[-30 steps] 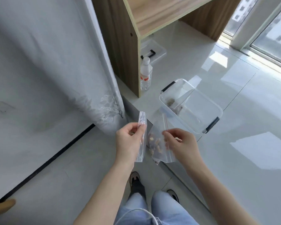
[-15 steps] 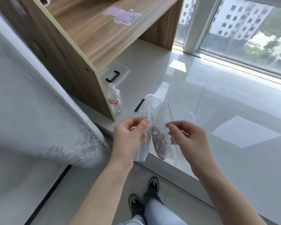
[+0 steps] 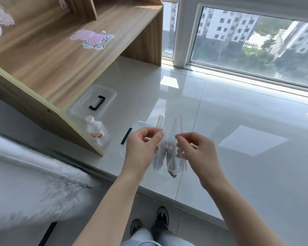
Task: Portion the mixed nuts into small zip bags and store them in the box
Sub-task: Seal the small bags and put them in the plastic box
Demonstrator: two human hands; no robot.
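My left hand [image 3: 142,148] pinches the top of a small clear zip bag [image 3: 158,160] that looks empty. Beside it, my right hand [image 3: 196,148] pinches a second zip bag [image 3: 172,160] with a red seal line; brown mixed nuts sit in its lower part. Both bags hang edge-on and nearly touch. Behind them on the white tiled ledge stands the clear plastic box [image 3: 137,124] with a black side handle [image 3: 126,136], mostly hidden by my hands and the bags.
The box's clear lid [image 3: 82,108] with a black handle lies under the wooden desk [image 3: 64,68], next to a small water bottle [image 3: 97,130]. A grey-white cloth [image 3: 25,183] hangs at the left. A window [image 3: 256,41] runs along the ledge's far side. My shoes [image 3: 162,215] are below.
The view has tilted up toward the window. Both hands have risen and held their bags, which now hang closer together and edge-on in front of the box.
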